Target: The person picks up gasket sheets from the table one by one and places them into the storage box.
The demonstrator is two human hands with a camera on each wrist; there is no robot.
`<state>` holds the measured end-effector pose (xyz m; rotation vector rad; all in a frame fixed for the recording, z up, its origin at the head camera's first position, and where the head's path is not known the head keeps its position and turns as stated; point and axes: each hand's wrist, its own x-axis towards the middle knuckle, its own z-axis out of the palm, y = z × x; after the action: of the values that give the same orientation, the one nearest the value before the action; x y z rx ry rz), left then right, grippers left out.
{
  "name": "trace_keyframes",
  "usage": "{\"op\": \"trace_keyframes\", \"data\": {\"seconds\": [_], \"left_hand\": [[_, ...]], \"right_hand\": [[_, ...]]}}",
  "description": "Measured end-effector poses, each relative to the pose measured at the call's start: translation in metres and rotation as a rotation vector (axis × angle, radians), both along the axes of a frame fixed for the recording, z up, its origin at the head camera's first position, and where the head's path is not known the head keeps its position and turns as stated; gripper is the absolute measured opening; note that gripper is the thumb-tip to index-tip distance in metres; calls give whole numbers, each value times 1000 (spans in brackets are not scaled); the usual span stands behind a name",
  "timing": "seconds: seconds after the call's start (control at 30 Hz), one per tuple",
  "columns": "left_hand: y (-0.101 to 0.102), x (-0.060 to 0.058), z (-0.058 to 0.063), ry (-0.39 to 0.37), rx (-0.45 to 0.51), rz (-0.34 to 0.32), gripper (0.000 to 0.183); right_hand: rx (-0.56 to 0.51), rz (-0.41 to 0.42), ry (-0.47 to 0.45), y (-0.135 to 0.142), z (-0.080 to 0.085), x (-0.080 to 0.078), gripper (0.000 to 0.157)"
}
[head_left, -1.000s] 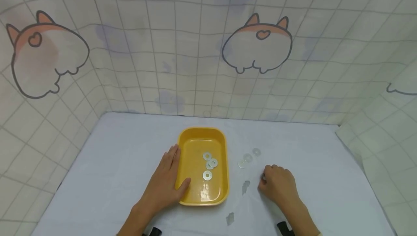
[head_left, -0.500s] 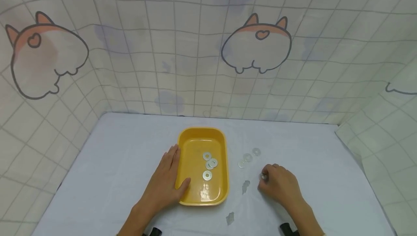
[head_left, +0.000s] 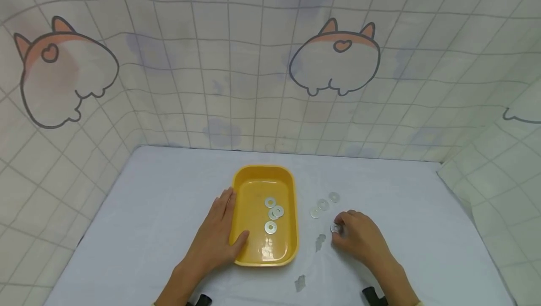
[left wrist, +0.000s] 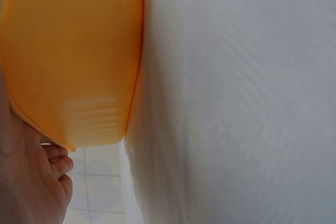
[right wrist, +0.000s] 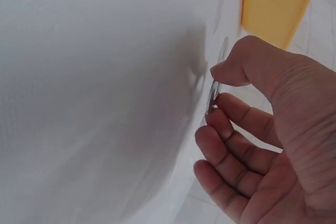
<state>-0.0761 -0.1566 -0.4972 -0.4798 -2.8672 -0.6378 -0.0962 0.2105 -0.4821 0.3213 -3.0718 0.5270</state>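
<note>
A yellow tray stands on the white cloth with several silver washers lying inside it. My left hand rests along its left rim, fingers straight and thumb reaching over the near part of the rim. In the left wrist view the palm lies against the yellow wall. To the right of the tray, my right hand pinches a washer between thumb and fingertips, low over the cloth. That washer sticks out left of the fingertips in the head view.
Behind the right hand's fingers, a short row of pale washers lies on the cloth. Two grey patches mark the cloth between the tray and the right hand. A curtain with a grid and cartoon animals encloses the back and sides.
My right hand has shifted slightly left, and more of the washer now shows at its fingertips. The left hand and the tray stay in place.
</note>
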Motion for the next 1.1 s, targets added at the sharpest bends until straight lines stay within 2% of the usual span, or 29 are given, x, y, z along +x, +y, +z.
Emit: {"op": "trace_keyframes", "data": {"seconds": [0.2, 0.5, 1.1], "left_hand": [[0, 0, 2, -19, -16, 3, 97], [1, 0, 2, -2, -10, -1, 97], [0, 1, 1, -9, -17, 9, 97]], "right_hand": [[37, 6, 21, -9, 5, -1, 19], [32, 75, 113, -16, 10, -1, 21], [42, 93, 162, -26, 23, -3, 21]]}}
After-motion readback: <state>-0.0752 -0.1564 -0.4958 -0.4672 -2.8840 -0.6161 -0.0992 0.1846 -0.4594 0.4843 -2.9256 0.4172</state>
